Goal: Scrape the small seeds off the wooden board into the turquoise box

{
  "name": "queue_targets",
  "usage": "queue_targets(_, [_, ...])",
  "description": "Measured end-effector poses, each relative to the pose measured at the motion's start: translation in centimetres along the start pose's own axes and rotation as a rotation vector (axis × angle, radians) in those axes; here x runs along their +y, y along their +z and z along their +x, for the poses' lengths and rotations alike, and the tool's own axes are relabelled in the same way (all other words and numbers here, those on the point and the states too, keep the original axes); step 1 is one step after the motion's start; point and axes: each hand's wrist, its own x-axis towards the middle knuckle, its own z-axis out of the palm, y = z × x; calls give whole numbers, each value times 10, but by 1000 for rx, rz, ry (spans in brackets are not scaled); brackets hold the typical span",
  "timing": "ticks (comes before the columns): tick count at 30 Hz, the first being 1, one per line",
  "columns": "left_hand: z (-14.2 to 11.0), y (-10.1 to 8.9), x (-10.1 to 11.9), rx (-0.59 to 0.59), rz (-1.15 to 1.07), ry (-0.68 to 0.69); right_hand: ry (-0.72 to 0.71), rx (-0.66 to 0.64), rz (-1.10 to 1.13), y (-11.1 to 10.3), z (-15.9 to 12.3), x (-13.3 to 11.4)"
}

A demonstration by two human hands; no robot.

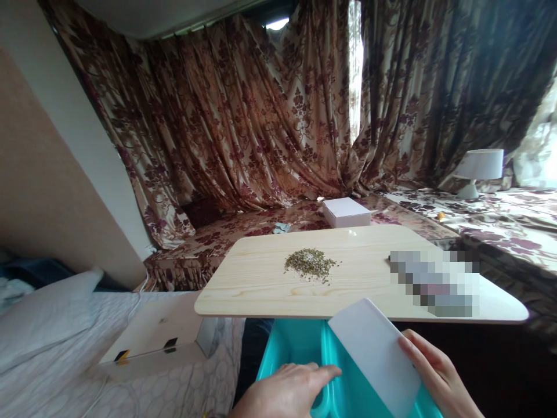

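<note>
My right hand pinches a stiff white sheet by its right edge, thumb on top. The sheet slants over a turquoise bin below the table's front edge. My left hand is over a second turquoise bin, beside the first. One left finger stretches toward the rims between the bins; whether it touches them I cannot tell. The left hand's fingers are partly extended, with nothing visible in them. On the pale wooden tabletop lies a loose pile of small green grains mixed with whitish ones.
A blurred-out object lies on the table's right side. Behind the table is a white box on a flower-patterned cover. At left, a flat white carton rests on the bed. A white lamp stands at back right.
</note>
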Motion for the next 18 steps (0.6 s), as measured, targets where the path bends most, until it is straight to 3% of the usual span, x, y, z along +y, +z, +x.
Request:
queue_targets(11, [5,4,4,-10,-10,18,14,-4,19,-5,-1,4])
queue_targets(15, [1,1,14,49,40,-63,6,-63,-4,-4,3,11])
queue_targets(18, [0,3,20,-9,99,-94,21,-105,-27,-4,4,15])
